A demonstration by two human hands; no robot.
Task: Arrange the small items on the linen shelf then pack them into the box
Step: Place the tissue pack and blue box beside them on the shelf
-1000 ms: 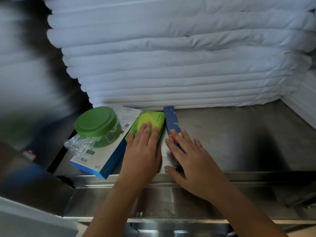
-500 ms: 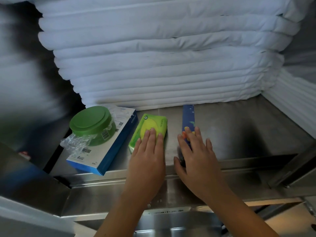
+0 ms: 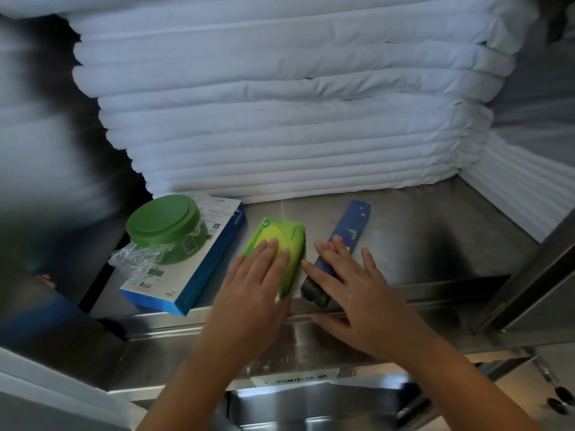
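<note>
On the steel shelf [image 3: 420, 241] lie a green packet [image 3: 281, 234], a long dark blue box [image 3: 353, 223], and a white and blue flat box [image 3: 199, 275] with a green lidded tub [image 3: 165, 227] in crinkled plastic wrap on top. My left hand [image 3: 258, 287] rests flat on the near half of the green packet, fingers straight. My right hand [image 3: 351, 287] lies flat over the near end of the long blue box, fingers spread. The blue box is angled, its far end pointing right. The packing box is out of view.
A tall stack of folded white linen [image 3: 280, 104] fills the back of the shelf, with more linen [image 3: 529, 194] along the right side. A steel front lip [image 3: 280, 315] runs under my hands. A metal upright [image 3: 529, 275] stands at the right.
The long blue box has swung and shifted right, away from the green packet, under my right hand. My left hand stays on the green packet. The camera view has moved closer.
</note>
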